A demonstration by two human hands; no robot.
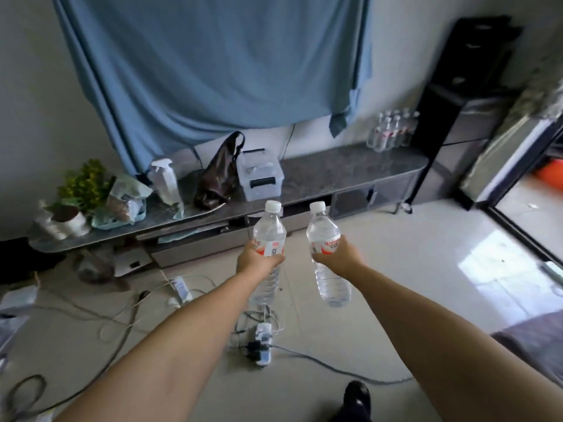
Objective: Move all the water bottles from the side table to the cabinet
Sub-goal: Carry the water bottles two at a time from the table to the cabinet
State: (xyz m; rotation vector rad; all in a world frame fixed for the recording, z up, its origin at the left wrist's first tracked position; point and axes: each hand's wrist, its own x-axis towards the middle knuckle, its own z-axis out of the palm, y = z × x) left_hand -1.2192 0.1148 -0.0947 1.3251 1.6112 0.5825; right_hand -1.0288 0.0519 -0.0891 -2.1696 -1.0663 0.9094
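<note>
My left hand (pixel 257 258) grips a clear water bottle (pixel 269 228) with a white cap and a red and white label, held upright around its middle. My right hand (pixel 336 254) grips a second, like bottle (pixel 323 231), tilted a little to the left. Both bottles hang in the air above the floor, in front of a long low grey cabinet (pixel 344 169). Several more water bottles (pixel 391 129) stand together on the cabinet's right end, against the wall.
On the cabinet sit a clear storage box (pixel 260 175), a brown bag (pixel 221 172), a spray bottle (pixel 164 181), a snack bag and a potted plant (pixel 82 190). Cables and power strips (pixel 262 345) lie on the floor below my arms. A tall black unit (pixel 463 108) stands right of the cabinet.
</note>
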